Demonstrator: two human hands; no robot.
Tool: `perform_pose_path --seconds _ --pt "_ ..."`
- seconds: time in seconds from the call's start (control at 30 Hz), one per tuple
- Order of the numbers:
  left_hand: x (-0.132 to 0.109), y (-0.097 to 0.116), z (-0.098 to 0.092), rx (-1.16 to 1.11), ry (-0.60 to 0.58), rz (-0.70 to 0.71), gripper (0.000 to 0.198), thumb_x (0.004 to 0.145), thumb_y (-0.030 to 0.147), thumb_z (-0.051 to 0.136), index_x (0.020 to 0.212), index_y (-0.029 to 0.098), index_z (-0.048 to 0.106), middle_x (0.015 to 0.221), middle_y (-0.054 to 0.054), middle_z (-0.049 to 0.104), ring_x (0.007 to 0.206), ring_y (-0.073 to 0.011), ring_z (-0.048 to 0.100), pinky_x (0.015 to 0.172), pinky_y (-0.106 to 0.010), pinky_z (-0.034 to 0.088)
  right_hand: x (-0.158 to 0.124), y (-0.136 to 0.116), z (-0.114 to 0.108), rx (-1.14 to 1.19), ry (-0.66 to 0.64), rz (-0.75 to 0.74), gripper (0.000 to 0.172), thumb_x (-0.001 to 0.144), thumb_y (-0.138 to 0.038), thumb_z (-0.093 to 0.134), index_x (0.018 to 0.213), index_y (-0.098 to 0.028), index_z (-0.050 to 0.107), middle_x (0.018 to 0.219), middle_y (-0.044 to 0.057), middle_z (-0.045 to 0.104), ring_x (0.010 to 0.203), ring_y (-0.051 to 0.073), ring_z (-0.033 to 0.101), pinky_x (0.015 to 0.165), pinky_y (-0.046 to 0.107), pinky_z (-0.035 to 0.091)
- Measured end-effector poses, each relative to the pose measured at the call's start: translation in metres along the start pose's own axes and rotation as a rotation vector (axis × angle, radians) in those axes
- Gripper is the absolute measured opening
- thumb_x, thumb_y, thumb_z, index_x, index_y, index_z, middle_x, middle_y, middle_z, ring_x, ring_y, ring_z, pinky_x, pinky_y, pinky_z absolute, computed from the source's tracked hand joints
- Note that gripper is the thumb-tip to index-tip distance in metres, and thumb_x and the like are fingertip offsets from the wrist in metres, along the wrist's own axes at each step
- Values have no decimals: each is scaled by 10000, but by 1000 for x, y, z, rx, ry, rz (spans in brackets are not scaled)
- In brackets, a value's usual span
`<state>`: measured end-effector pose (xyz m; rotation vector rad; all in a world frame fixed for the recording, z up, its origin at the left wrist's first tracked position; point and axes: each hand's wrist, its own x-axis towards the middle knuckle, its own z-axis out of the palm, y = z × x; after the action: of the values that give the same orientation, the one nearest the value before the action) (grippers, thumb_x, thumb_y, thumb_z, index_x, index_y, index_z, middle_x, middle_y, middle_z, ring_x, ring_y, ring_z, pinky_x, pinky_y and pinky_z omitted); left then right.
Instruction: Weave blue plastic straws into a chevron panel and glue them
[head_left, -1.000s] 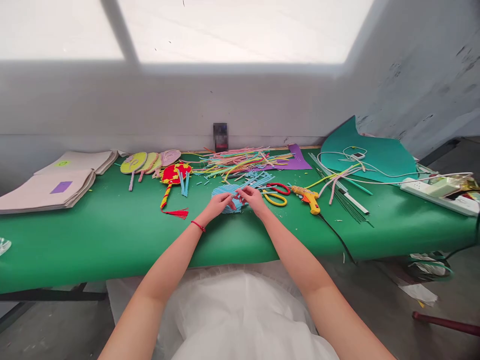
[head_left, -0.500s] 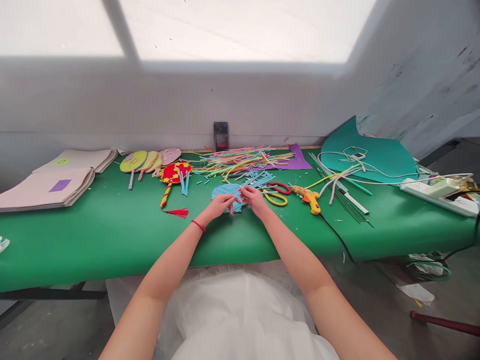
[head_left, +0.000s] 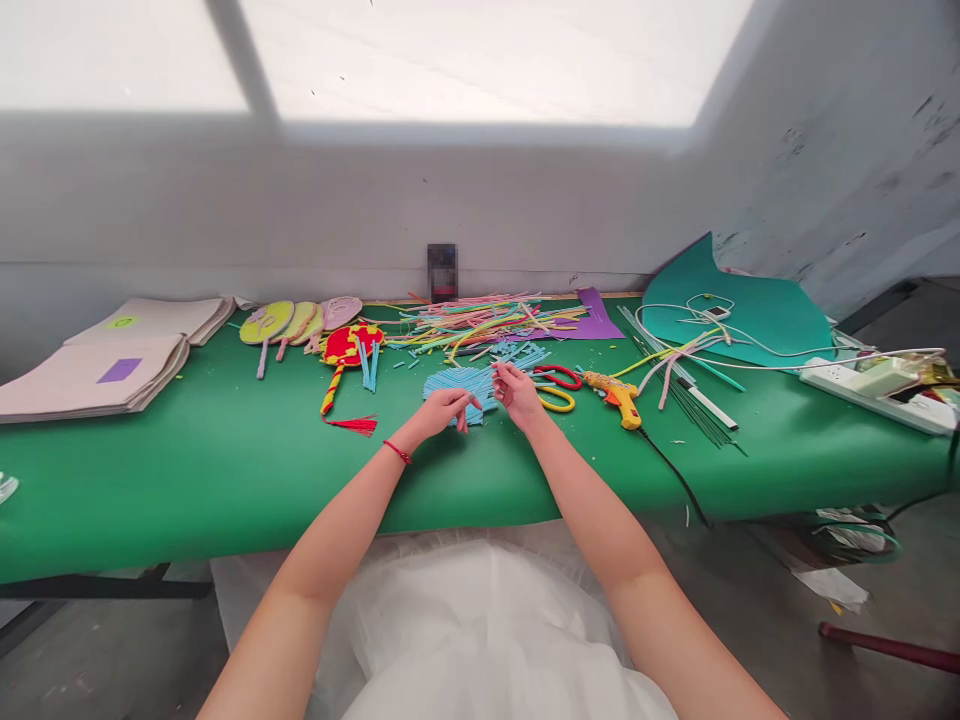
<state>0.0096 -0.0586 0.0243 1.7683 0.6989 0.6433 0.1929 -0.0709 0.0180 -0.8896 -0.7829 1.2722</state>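
Note:
A light-blue mat of chenille stems [head_left: 451,379] lies on the table between my hands, laid side by side. My left hand [head_left: 444,411] rests at its near left edge with fingers curled over it; what they pinch, if anything, is hidden. Just right of the mat, my right hand [head_left: 517,392] has thumb and fingertips pressed together. Anything between them is too small to name. Short cut blue stems [head_left: 525,355] are scattered beyond my right hand. Scissors [head_left: 556,399] with one red and one yellow handle loop lie close beside that hand.
A yellow glue gun [head_left: 621,398] lies to the right, its cord over the table edge. Behind is a heap of colored stems [head_left: 480,325]. Left are a red fan [head_left: 345,347] with a tassel, pale fans [head_left: 268,323] and stacked boards [head_left: 90,375]. A power strip [head_left: 840,378] sits far right.
My right hand has moved slightly to the right, away from my left hand, uncovering more of the blue mat. The left hand has stayed nearly in place.

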Motion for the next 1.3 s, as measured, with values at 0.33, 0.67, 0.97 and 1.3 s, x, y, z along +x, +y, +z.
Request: perform_pose_path --seconds 0.33,0.67,0.97,1.3 --pt "1 -1 1 80 15 -1 432 875 544 440 838 149 613 420 46 553 494 -143 628 583 -240 455 -11 7 11 -305 -224 54 424 591 -550 750 735 -167 639 594 -30 545 544 89 473 512 238 369" --pt "1 -1 -1 39 -82 -17 447 870 556 445 841 144 616 402 46 530 538 -160 651 653 -262 468 -5 7 8 -336 -90 6 465 548 -597 750 608 -161 600 594 -10 568 540 90 486 524 243 395" --pt "0 1 0 21 -89 -31 424 868 534 461 836 139 613 403 43 534 529 -157 646 629 -253 466 0 10 2 -172 -10 23 454 532 -579 773 661 -172 621 677 -5 567 601 87 485 513 219 402" --pt "0 -1 1 19 -13 -15 445 860 560 457 842 139 600 429 35 567 515 -154 643 594 -251 467 -9 4 6 -218 -272 117 423 637 -509 744 903 -181 724 811 26 630 673 90 523 531 190 408"
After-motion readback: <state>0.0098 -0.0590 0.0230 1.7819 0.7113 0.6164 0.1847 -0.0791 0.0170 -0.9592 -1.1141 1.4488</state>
